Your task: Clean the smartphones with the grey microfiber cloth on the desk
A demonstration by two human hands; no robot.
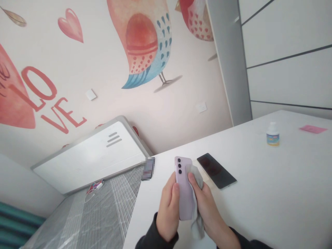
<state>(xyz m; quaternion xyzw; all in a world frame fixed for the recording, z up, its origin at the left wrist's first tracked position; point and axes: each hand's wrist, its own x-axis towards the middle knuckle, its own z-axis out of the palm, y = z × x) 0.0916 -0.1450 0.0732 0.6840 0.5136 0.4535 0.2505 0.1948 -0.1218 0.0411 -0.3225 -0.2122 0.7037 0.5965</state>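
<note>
A lavender smartphone (184,197) is held upright above the white table, its back with three camera lenses facing me. My left hand (169,205) grips its left edge, the thumb lying along the back. My right hand (207,204) is closed on a light grey cloth (197,221) and presses it against the phone's right edge and back. The cloth's lower end hangs below the phone. Just beyond my right hand, a second, dark phone (217,170) lies flat on the table, screen up.
The white table (259,204) carries a small white bottle (273,135) and a pink slip (313,129) at the right. A blurred-out dark object (148,168) sits at its left edge. Left of the table stands a bed (98,211) with a white headboard (90,159) and a cable on it.
</note>
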